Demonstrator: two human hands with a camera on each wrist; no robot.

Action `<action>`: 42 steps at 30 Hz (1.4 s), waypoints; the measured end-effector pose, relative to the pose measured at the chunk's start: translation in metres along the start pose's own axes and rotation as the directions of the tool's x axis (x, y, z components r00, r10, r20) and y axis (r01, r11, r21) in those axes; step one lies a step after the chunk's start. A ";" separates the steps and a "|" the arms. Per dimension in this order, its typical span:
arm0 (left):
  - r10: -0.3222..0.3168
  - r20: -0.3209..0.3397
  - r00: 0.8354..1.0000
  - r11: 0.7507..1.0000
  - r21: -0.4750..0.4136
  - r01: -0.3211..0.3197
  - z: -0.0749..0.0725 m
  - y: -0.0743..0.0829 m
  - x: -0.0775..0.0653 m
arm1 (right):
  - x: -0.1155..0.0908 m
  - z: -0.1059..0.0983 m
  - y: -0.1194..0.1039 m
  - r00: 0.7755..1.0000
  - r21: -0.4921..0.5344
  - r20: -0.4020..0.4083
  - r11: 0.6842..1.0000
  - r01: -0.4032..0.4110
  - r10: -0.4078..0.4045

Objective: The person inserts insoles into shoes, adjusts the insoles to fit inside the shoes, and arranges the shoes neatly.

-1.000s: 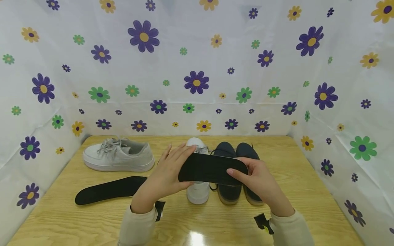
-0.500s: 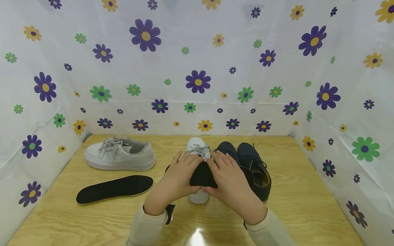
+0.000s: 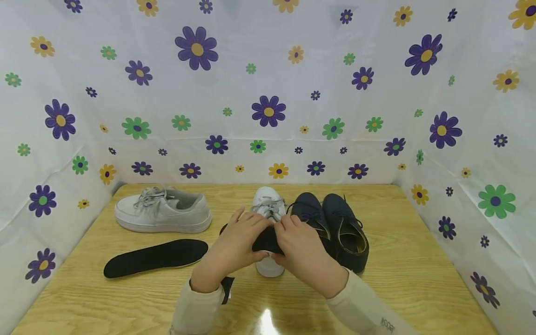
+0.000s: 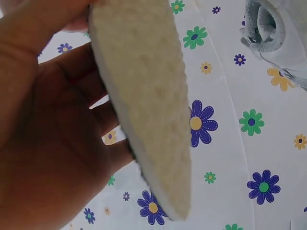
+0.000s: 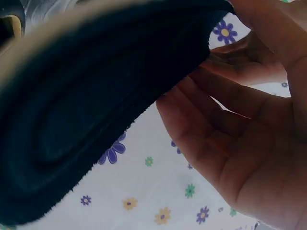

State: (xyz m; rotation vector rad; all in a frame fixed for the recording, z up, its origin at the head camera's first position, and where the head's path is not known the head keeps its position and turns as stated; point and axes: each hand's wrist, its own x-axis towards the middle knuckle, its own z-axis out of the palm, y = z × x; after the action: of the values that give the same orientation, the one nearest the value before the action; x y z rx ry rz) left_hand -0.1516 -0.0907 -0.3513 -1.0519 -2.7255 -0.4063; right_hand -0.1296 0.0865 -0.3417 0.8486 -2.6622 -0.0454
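Note:
Both hands hold a black insole in the air above a white sneaker. My left hand grips it by its edges, thumb at the near edge and fingers at the far one. Close beside it, my right hand pinches the middle in the same way. The left wrist view shows the cream underside of the insole. In the right wrist view its dark, ridged face spreads out left of the fingers. A second black insole lies flat on the table, left of my left hand.
Another white sneaker lies sideways at the back left of the wooden table. Right of the middle, two dark blue shoes stand side by side, partly behind my right hand. A flower-printed white cloth encloses the back and sides.
My right hand has shifted left from the insole's right end to its middle, beside my left hand. Over the last half second both hands have moved slightly left, still gripping the insole.

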 end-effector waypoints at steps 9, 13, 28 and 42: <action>0.032 -0.525 0.851 0.999 -0.006 -0.042 -0.017 -0.020 -0.004 | 0.010 -0.005 0.046 0.949 0.494 0.170 0.810 -0.315 0.266; 0.018 -0.609 0.793 1.000 0.001 -0.021 -0.013 -0.032 0.003 | 0.010 -0.006 0.071 0.855 0.578 0.301 0.632 -0.516 0.423; 0.046 -0.061 0.997 0.976 0.218 -0.032 0.070 -0.058 0.061 | -0.006 -0.011 0.076 0.810 0.583 0.471 0.566 -0.582 0.349; 0.118 -0.074 0.990 0.991 0.068 -0.113 0.073 -0.064 0.066 | -0.017 -0.014 0.065 0.840 0.650 0.535 0.593 -0.476 0.089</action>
State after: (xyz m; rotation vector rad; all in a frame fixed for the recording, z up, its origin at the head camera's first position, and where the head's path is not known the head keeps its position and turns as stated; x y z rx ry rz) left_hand -0.2495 -0.0714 -0.4144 -1.1452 -2.5768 -0.3324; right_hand -0.1482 0.1508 -0.3257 0.6207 -3.2472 1.2216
